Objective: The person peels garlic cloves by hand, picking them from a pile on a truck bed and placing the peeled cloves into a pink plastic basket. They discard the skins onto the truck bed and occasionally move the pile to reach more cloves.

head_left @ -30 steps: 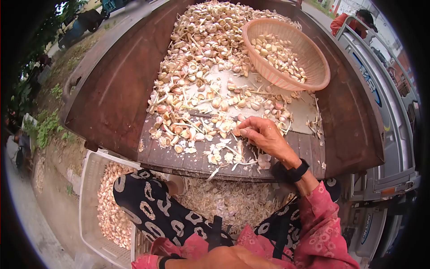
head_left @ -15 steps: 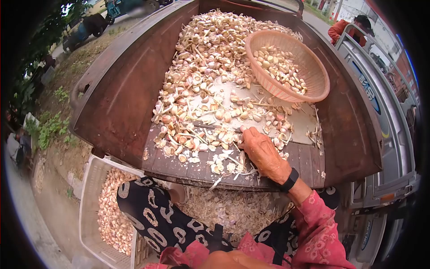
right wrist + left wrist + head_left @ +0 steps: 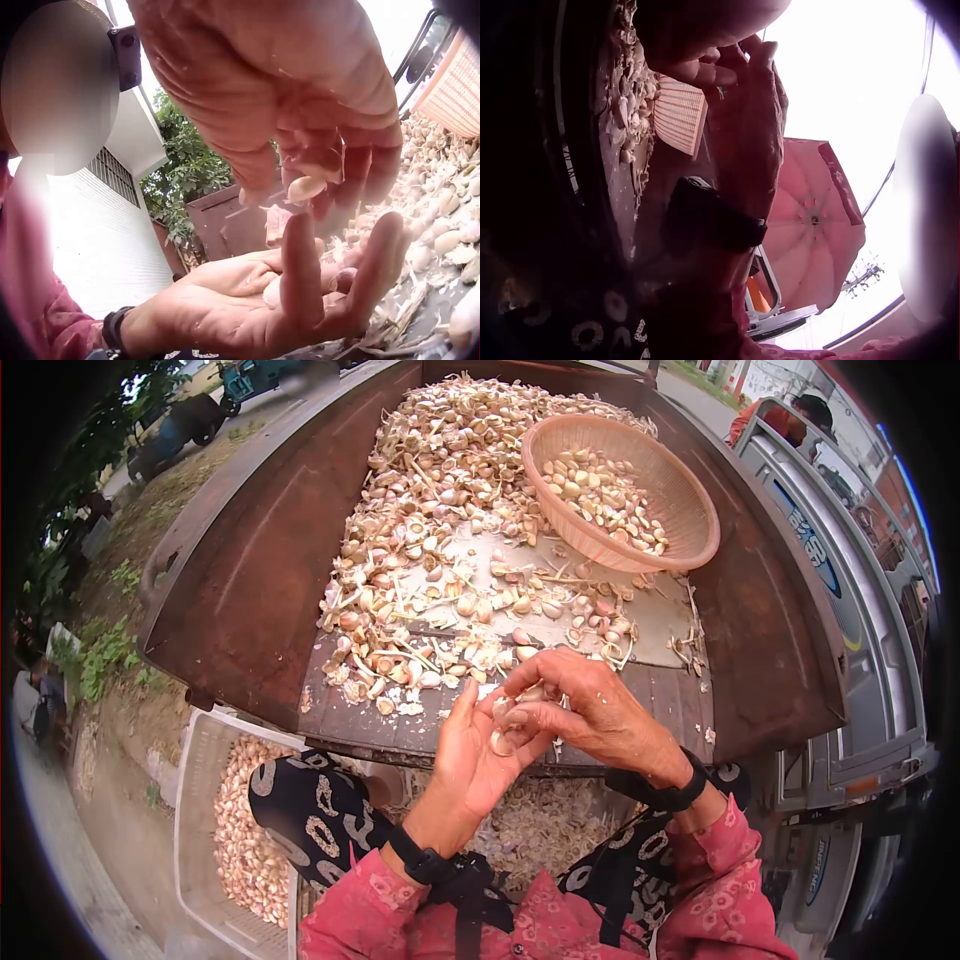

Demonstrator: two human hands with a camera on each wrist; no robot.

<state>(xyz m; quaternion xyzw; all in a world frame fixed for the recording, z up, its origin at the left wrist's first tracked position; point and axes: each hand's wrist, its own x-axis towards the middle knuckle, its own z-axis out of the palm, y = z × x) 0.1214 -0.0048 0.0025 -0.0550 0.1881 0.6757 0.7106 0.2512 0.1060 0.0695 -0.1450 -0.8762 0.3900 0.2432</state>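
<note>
Palm up, the left hand [image 3: 465,760] is cupped around garlic cloves above the near edge of the cart bed; in the right wrist view a pale clove [image 3: 274,291] lies in that palm behind raised fingers. Directly over it, the right hand [image 3: 605,715] pinches garlic between thumb and fingers, with a peeled-looking clove [image 3: 306,187] showing below its fingertips. Beyond both hands, loose garlic [image 3: 440,460] is heaped on the bed. A pink basket [image 3: 685,500] holding cloves stands at the bed's right side. The left wrist view shows the left palm only as a dark shape.
High rusty walls [image 3: 260,530] flank the bed. A white crate [image 3: 186,840] of cloves sits at lower left, beside the patterned trousers. Husks [image 3: 540,820] cover the ground between the legs. A grey vehicle [image 3: 860,690] and a person in orange [image 3: 785,428] are at right.
The right hand has come off the bed and back toward the body with garlic between its fingers. The left hand has risen from the lap to meet it, palm turned up.
</note>
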